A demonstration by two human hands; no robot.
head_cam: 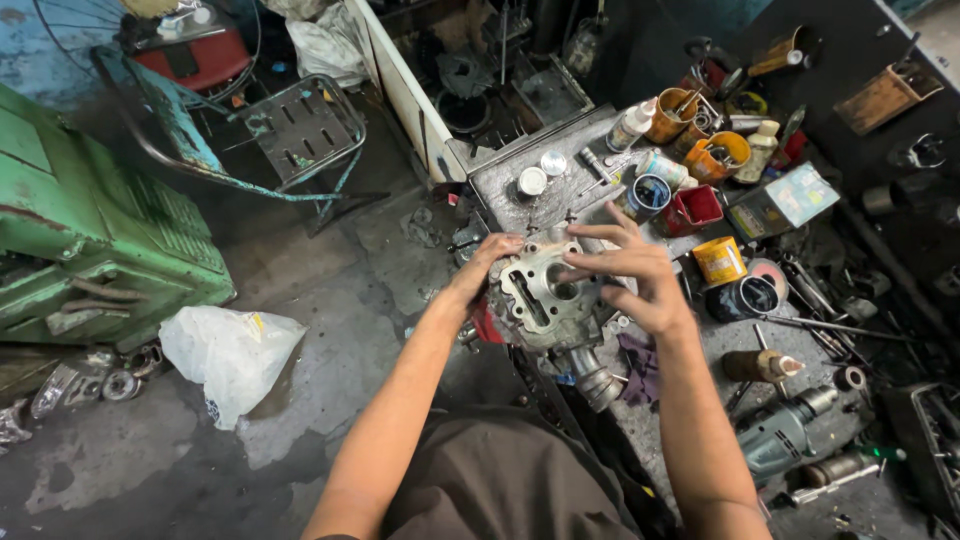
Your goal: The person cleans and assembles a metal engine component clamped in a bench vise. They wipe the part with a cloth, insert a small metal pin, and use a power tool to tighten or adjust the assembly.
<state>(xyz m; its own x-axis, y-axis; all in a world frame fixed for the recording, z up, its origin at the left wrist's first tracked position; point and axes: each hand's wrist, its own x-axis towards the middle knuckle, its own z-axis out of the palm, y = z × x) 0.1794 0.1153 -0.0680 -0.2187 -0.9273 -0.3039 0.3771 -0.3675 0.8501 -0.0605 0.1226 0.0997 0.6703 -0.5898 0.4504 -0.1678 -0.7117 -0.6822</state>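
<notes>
Clearly, a grey metal engine part (pixel 545 300) is held up over the edge of a cluttered workbench (pixel 560 195), between both hands and close to the body. The left hand (pixel 480 268) is closed on its left edge, with the thumb over the top rim and the fingers behind, where they are hidden. The right hand (pixel 635 270) is laid against its right side with the fingers spread wide; the palm seems to press on the casting, but it cannot be told how firmly it is gripped there. The flat face of the part is turned up to the camera, so the openings and bolt holes are seen. A short ribbed pipe (pixel 597 378) sticks out from its lower end.

As far as can be judged, the work is at an early or middle point: the part is already lifted free of the bench and is being looked at or turned, and no tool is applied to it. Nothing is seen fitted, removed or cleaned on it, so what is left cannot be told.

Beside the right hand, on the bench, a red cup (pixel 692 208), a yellow tin (pixel 718 260) and several orange tins with small tools (pixel 722 155) are placed. An electric drill (pixel 785 432) is lying lower right, untouched. On the floor to the left a white plastic bag (pixel 232 355) and a green machine (pixel 95 240) are seen
</notes>
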